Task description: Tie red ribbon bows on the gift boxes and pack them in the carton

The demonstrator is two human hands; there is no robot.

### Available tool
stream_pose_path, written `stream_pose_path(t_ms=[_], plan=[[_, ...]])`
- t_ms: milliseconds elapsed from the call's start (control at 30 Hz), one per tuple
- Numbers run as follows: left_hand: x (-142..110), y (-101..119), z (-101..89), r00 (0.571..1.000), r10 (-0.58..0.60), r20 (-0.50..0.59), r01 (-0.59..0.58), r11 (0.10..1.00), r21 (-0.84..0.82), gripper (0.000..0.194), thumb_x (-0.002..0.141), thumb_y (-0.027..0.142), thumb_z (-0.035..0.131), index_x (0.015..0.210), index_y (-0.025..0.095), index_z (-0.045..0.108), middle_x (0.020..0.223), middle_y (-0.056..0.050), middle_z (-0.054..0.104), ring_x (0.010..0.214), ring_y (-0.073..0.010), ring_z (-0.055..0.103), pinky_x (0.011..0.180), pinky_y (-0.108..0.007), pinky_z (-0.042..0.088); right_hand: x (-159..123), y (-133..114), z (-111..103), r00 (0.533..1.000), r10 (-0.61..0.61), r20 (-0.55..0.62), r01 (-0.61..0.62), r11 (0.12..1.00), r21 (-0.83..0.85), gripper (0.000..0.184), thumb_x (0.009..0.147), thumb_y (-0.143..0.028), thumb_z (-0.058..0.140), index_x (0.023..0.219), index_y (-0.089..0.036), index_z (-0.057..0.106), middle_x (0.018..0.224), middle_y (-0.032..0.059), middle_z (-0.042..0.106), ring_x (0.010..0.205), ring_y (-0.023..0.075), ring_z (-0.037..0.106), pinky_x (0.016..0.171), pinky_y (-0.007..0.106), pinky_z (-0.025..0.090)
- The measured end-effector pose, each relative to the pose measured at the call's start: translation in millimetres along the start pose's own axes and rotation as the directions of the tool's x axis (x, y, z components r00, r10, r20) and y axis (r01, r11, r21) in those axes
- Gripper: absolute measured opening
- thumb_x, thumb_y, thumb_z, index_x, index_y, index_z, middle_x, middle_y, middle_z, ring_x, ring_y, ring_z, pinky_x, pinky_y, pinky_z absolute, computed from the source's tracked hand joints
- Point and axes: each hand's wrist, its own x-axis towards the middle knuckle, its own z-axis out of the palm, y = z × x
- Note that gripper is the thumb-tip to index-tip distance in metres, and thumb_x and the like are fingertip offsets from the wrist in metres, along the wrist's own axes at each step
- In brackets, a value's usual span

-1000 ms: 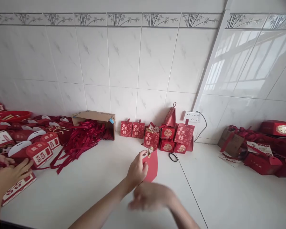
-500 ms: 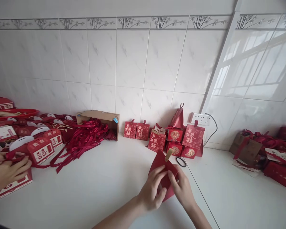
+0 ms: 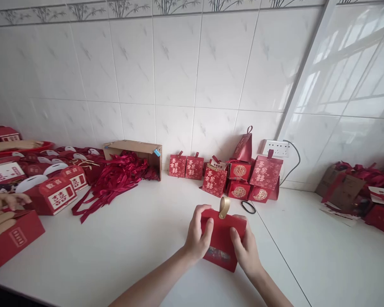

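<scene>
Between my two hands is a red paper gift box (image 3: 222,236) with a gold ribbon loop (image 3: 224,207) standing up from its top edge and a small see-through window low on its face. My left hand (image 3: 201,232) grips its left side, thumb on the front and fingers behind. On the right side, my right hand (image 3: 245,247) holds it the same way, thumb pressed to the front. Just behind the box, a black ring (image 3: 248,207) lies on the white tabletop (image 3: 153,251).
Finished-looking red boxes (image 3: 239,170) are stacked by the wall. A cardboard box (image 3: 132,146) spills red ribbons (image 3: 118,172) at centre left. Another person's hands (image 3: 1,213) hold a red box (image 3: 17,238) at far left. A power strip (image 3: 275,148) with a cable is on the wall.
My hands have shifted from the box's top edges to its two sides, and its flat front now faces me. The other person's box has turned to a plain red side. The view has tilted down.
</scene>
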Motion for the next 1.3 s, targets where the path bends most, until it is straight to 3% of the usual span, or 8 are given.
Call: stream_pose_path(t_ms=[267, 500, 600, 733, 900, 1067, 1300], plan=[[-3, -1, -1.3, 1.0, 0.007, 0.029, -0.007, 1.0, 0.014, 0.027, 0.092, 0.027, 0.038, 0.118, 0.022, 0.043, 0.112, -0.009, 0.054, 0.103, -0.0193, 0.055, 0.09, -0.035, 0.045, -1, 1, -1, 0.998, 0.068, 0.017, -0.069, 0.998, 0.01, 0.034, 0.088, -0.052, 0.044, 0.091, -0.019, 0.05, 0.079, 0.0055, 0.065, 0.06, 0.0163, 0.061, 0.051, 0.026, 0.052], [-1, 0, -0.5, 0.999, 0.047, 0.027, -0.048, 0.998, 0.032, 0.027, 0.091, 0.024, 0.037, 0.118, 0.021, 0.041, 0.11, -0.009, 0.054, 0.1, -0.0193, 0.055, 0.087, -0.035, 0.046, -1, 0, -2, 0.999, 0.041, 0.009, -0.041, 0.999, -0.019, 0.032, 0.089, -0.05, 0.042, 0.091, -0.019, 0.049, 0.077, 0.0048, 0.062, 0.06, 0.0158, 0.059, 0.05, 0.026, 0.051], [-2, 1, -0.7, 0.996, 0.084, 0.015, -0.085, 0.996, 0.037, 0.026, 0.091, 0.023, 0.037, 0.117, 0.021, 0.041, 0.108, -0.009, 0.053, 0.098, -0.0187, 0.055, 0.085, -0.035, 0.047, -3, 4, 0, 0.995, -0.08, -0.054, 0.074, 0.992, -0.1, 0.026, 0.09, -0.043, 0.043, 0.101, -0.02, 0.046, 0.087, 0.0062, 0.059, 0.068, 0.0172, 0.06, 0.055, 0.029, 0.052], [-3, 4, -0.7, 0.992, 0.126, 0.005, -0.126, 0.992, 0.027, 0.026, 0.091, 0.024, 0.038, 0.117, 0.022, 0.041, 0.106, -0.008, 0.054, 0.098, -0.019, 0.055, 0.084, -0.035, 0.047, -6, 9, 3, 0.911, -0.356, -0.211, 0.297, 0.917, -0.265, 0.037, 0.088, -0.033, 0.048, 0.12, -0.021, 0.034, 0.105, 0.01, 0.051, 0.095, 0.0219, 0.056, 0.076, 0.04, 0.051], [-3, 6, -0.3, 0.993, 0.118, 0.018, -0.118, 0.993, 0.023, 0.026, 0.091, 0.023, 0.039, 0.117, 0.022, 0.041, 0.105, -0.007, 0.054, 0.095, -0.0185, 0.056, 0.082, -0.034, 0.047, -6, 8, 4, 0.932, -0.341, -0.125, 0.298, 0.915, -0.272, 0.032, 0.09, -0.026, 0.044, 0.119, -0.022, 0.034, 0.104, 0.0091, 0.048, 0.089, 0.0192, 0.055, 0.069, 0.035, 0.051], [-4, 7, -0.1, 0.989, 0.15, 0.02, -0.15, 0.988, 0.034, 0.027, 0.091, 0.022, 0.039, 0.117, 0.023, 0.04, 0.104, -0.006, 0.053, 0.095, -0.0175, 0.055, 0.083, -0.032, 0.046, -3, -2, 4, 0.817, -0.551, -0.171, 0.447, 0.791, -0.416, 0.041, 0.086, -0.015, 0.046, 0.124, -0.023, 0.032, 0.119, 0.0122, 0.04, 0.112, 0.0236, 0.045, 0.083, 0.043, 0.047], [-4, 13, -5.7, 0.978, 0.195, 0.069, -0.19, 0.979, -0.073, 0.021, 0.093, 0.029, 0.034, 0.107, 0.019, 0.046, 0.091, -0.005, 0.054, 0.077, -0.0155, 0.054, 0.068, -0.03, 0.046, -1, -11, -1, 0.814, -0.57, -0.11, 0.473, 0.761, -0.443, 0.029, 0.084, -0.013, 0.049, 0.111, -0.023, 0.042, 0.106, 0.0093, 0.047, 0.101, 0.0228, 0.051, 0.076, 0.04, 0.049]])
